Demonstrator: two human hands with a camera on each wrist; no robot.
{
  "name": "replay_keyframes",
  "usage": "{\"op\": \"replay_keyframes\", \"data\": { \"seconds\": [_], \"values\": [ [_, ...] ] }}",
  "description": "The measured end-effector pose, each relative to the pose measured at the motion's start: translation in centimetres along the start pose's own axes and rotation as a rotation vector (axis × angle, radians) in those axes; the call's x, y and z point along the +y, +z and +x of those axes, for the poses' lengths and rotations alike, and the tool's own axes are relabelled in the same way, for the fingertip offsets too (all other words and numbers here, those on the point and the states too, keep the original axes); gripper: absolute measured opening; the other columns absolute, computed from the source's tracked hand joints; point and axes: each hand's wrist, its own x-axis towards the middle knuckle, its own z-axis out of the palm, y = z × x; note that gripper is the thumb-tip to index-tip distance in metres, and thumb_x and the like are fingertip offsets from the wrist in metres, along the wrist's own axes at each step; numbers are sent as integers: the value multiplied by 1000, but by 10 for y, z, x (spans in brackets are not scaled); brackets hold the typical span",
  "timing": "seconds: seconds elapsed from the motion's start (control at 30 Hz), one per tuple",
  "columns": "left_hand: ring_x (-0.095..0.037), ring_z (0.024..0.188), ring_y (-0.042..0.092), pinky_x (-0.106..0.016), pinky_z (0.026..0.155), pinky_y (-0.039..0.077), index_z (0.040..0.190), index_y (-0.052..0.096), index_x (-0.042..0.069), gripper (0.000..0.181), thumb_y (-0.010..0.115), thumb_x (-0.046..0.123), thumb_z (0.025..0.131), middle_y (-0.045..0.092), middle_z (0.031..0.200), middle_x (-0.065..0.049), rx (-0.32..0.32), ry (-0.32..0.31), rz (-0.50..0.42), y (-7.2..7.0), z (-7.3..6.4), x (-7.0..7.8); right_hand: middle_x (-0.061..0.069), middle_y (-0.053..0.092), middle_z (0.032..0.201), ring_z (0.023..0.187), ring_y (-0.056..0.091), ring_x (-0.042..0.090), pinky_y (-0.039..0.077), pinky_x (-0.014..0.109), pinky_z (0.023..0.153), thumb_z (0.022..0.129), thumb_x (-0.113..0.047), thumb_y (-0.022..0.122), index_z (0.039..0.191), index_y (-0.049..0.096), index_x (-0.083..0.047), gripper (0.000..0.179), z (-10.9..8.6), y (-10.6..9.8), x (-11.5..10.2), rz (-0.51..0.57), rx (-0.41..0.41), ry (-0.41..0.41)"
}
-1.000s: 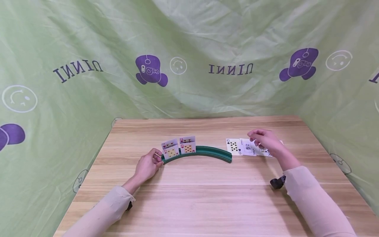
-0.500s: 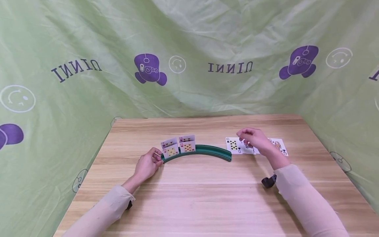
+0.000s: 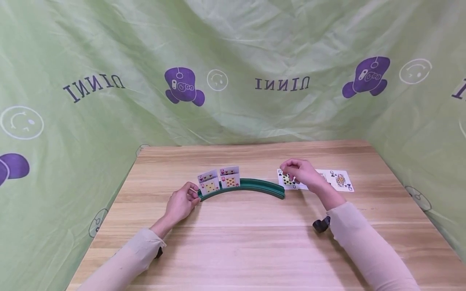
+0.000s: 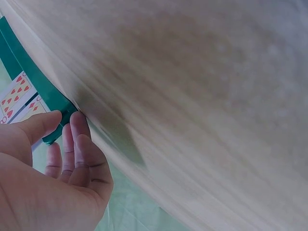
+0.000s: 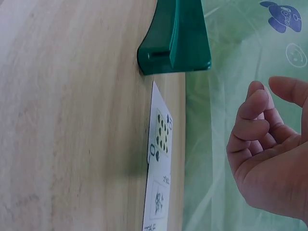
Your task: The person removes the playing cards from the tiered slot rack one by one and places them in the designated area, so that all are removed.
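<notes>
Curved rack: the green plastic arc-shaped card rack (image 3: 260,186) sits on the pale wood-grain table (image 3: 233,242), its middle bowed away from the person. Its grooves appear to be what keeps cards on edge, faces toward the person.
Left hand: the left hand (image 3: 182,203) pinches the rack's left end, thumb (image 4: 45,126) on one side and a fingertip against the end, the other fingers bent close together. The grip probably steadies the light rack against sliding.
Standing cards, left: a white card with red diamonds (image 3: 210,187) stands in front of a taller-showing card marked 7 (image 3: 207,176); the stagger leaves the rear corner readable.
Standing cards, right: a white card with red hearts (image 3: 231,181) stands before another red-marked card (image 3: 229,171), likewise staggered; the rear number is too small to be sure of.
Right hand: the right hand (image 3: 303,173) hangs over the flat row, fingers loosely curled, a gap between thumb and forefinger, nothing held.
Flat row: the white ten of spades (image 5: 162,130) lies face up just beside the rack's right end, next to a grey-printed joker (image 5: 159,197). A colourful face card (image 3: 341,180) ends the row; the hand partly hides those between. Lying face up keeps them readable.
</notes>
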Motion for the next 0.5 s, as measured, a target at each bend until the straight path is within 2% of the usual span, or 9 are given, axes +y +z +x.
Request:
{"op": "replay_keyframes", "data": {
  "seconds": [0.23,0.4,0.5],
  "values": [
    [-14,77,71,-39,77,55,105,61,13,30,78,6,81,71,88,-1,-4,-7,3,0,0,0,11,66,98,70,56,14,42,24,55,99,-22,59,122,60,3,33,0,15,-6,28,-10,-15],
    [-14,78,72,-40,78,55,105,62,13,29,78,7,81,71,88,0,-2,-2,2,0,0,1,16,67,101,67,55,12,40,23,54,99,-20,59,120,60,3,31,4,26,-8,41,-22,-35],
    [-14,77,72,-40,77,54,105,62,13,29,78,6,81,71,88,-1,-1,0,2,0,0,0,13,66,99,67,55,12,39,23,54,99,-19,59,119,61,2,29,5,33,-11,50,-32,-40]
  ]
}}
